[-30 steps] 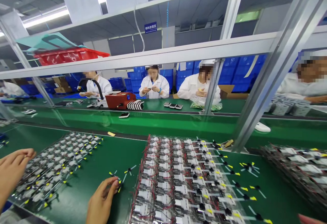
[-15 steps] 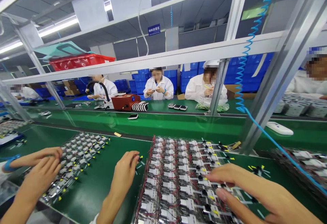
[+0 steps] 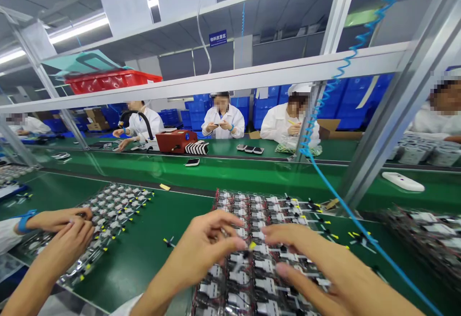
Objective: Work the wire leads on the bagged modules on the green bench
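Both my hands are over a large bagged array of small white connectors (image 3: 248, 277) with red wires and black, yellow-tipped parts. My left hand (image 3: 205, 244) reaches in from below, its fingertips close to a yellow tip (image 3: 252, 245). My right hand (image 3: 306, 258) lies over the array with its fingers apart, facing my left hand. Neither hand clearly holds anything. The hands hide part of the array. To the left, a co-worker's hands (image 3: 61, 232), one with a blue wristband, are at a second array (image 3: 115, 212).
A third bagged array (image 3: 421, 234) lies at the right. A loose black part (image 3: 168, 242) rests on the green mat (image 3: 144, 258). A blue coiled hose (image 3: 345, 204) crosses the view at right, before a metal upright (image 3: 382, 124). Beyond is a green conveyor (image 3: 252, 174).
My left hand has moved right, from the array's left edge onto it. My right hand has moved left toward it. The hose and the view have shifted slightly.
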Motion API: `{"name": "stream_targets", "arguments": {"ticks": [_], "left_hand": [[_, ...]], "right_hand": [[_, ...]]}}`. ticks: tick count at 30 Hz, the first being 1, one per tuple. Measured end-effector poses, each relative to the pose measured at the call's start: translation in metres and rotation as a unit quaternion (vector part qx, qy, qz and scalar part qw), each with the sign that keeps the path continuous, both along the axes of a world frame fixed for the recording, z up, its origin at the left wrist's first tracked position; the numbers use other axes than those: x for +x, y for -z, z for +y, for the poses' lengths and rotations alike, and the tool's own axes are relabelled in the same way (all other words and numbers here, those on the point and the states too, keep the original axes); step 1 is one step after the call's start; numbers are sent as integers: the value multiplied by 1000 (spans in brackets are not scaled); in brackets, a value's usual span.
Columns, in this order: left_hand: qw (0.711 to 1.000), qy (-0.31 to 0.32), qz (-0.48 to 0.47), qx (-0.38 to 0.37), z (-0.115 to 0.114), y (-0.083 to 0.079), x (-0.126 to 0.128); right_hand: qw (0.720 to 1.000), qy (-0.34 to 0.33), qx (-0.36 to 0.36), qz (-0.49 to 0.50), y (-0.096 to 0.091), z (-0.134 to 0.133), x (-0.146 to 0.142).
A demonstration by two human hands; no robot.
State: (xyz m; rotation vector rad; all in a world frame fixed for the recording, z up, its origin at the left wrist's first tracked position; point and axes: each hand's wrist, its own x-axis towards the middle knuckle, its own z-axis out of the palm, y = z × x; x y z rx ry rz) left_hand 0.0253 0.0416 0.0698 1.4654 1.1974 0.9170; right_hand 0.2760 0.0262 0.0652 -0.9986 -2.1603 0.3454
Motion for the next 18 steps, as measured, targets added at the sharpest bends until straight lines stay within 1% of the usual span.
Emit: {"name": "stream_targets", "arguments": {"ticks": [1, 3, 5, 7, 8, 9, 10, 11, 12, 13, 14, 15, 16, 17, 18], "left_hand": [[999, 35, -33, -21, 1, -7, 15], [993, 70, -82, -46, 6, -13, 37], [989, 80, -112, -55, 15, -10, 51], [986, 98, -123, -61, 26, -4, 58], [986, 110, -116, -51, 33, 0, 59], [988, 124, -89, -22, 40, 3, 60], [989, 139, -37, 33, 49, 8, 59], [982, 153, 38, 105, 59, 13, 57], [959, 169, 130, 184, 69, 20, 54], [922, 189, 224, 253, 80, 28, 51], [879, 211, 305, 301, 91, 37, 48], [841, 236, 362, 327, 102, 47, 45], [814, 257, 395, 339, 111, 56, 42], [798, 272, 410, 348, 118, 65, 40], [789, 280, 413, 359, 124, 73, 38]], "right_hand": [[1000, -19, -10, 7, -3, 1, -7], [999, -25, -40, 26, -5, 3, -13], [997, 2, -73, 38, -3, 5, -10], [995, 20, -88, 43, -1, 7, -1], [995, 25, -88, 40, 0, 8, 3], [995, 31, -86, 35, 0, 10, 8], [996, 38, -80, 30, 1, 12, 13], [996, 48, -74, 22, 2, 15, 18], [996, 59, -71, 9, 3, 19, 23], [995, 73, -70, -7, 6, 23, 28], [993, 88, -73, -25, 10, 28, 33], [991, 100, -80, -44, 14, 33, 38], [988, 108, -93, -64, 19, 37, 43], [984, 114, -111, -80, 24, 41, 47], [980, 116, -131, -90, 28, 44, 51]]}}
